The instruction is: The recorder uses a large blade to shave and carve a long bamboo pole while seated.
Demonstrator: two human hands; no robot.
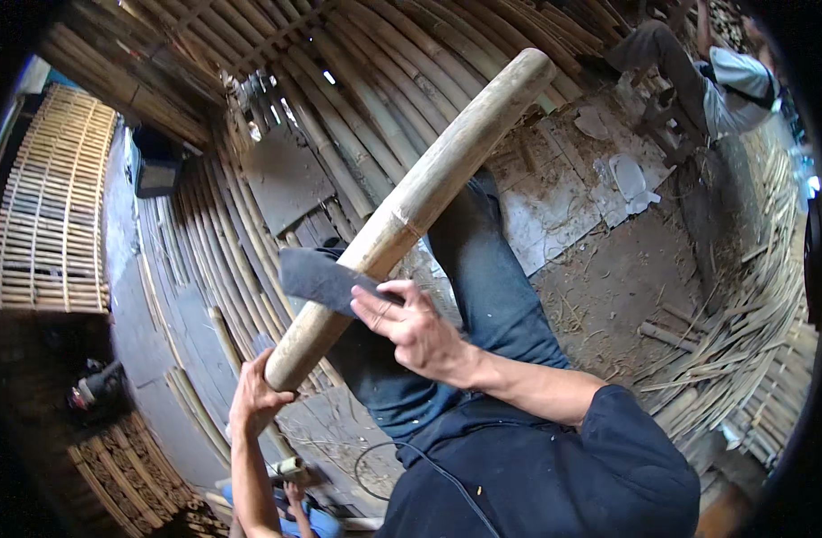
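Observation:
A thick, pale bamboo pole (pixel 456 169) slants across my lap, from lower left to upper right. My left hand (pixel 257 394) is wrapped round its lower end. Against the pole, below a ringed joint, lies the broad, dark blade of a large knife (pixel 317 280), crossing it sideways. My right hand (pixel 417 334) grips the knife at its right end, fingers bent along the dark metal; whatever handle it has is hidden. Beneath the pole are my legs in blue trousers (pixel 492 260).
Long bamboo poles (pixel 366 108) lie side by side ahead. Split strips are heaped (pixel 743 359) at the right, near a seated person (pixel 734 99). Flat sheets (pixel 554 206) and shavings cover the floor. Slatted bamboo (pixel 57 202) stands left; another person (pixel 317 520) is at the bottom.

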